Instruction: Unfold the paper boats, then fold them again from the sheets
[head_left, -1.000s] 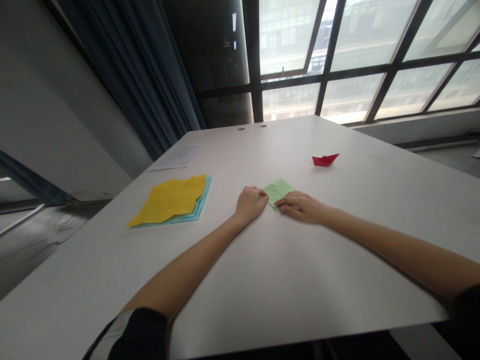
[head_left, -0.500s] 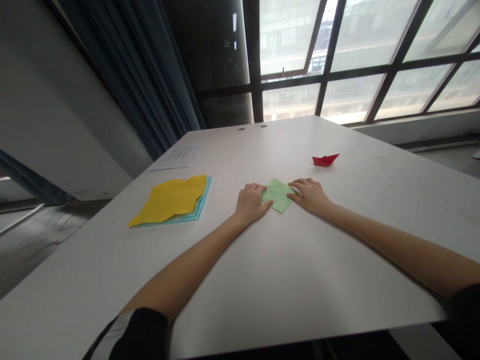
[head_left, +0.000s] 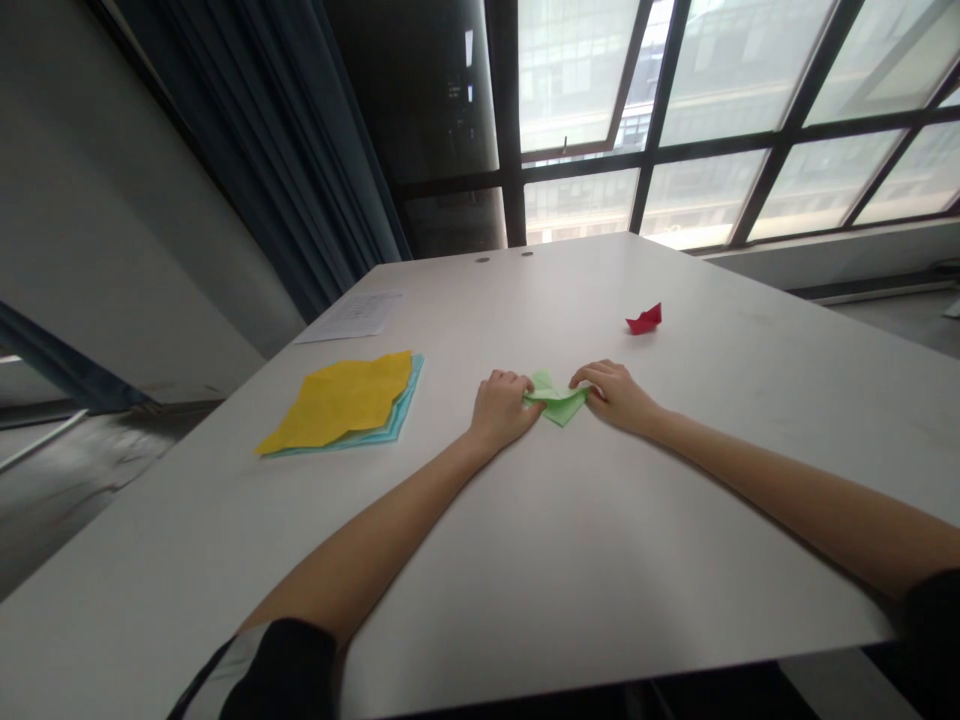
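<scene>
A small green folded paper [head_left: 561, 408] lies on the white table between my two hands. My left hand [head_left: 504, 408] grips its left corner between thumb and fingers. On the opposite side, my right hand [head_left: 616, 396] pinches the right corner. The paper's middle is bent up into a ridge, with one pointed flap toward me and another behind. Parts of both corners are hidden by my fingers. Beyond my right hand sits a red paper boat [head_left: 645, 320], touching neither hand.
Yellow paper sheets [head_left: 345, 400] lie on light blue sheets [head_left: 407, 400] to the left. A printed white sheet [head_left: 352, 316] is farther back on the white table [head_left: 525, 560]. Windows [head_left: 577, 205] and a dark blue curtain [head_left: 277, 140] stand behind the table.
The green paper has gone from a flat diamond to bent up along its middle. My right hand has shifted slightly and pinches its corner. The red boat has turned where it sits.
</scene>
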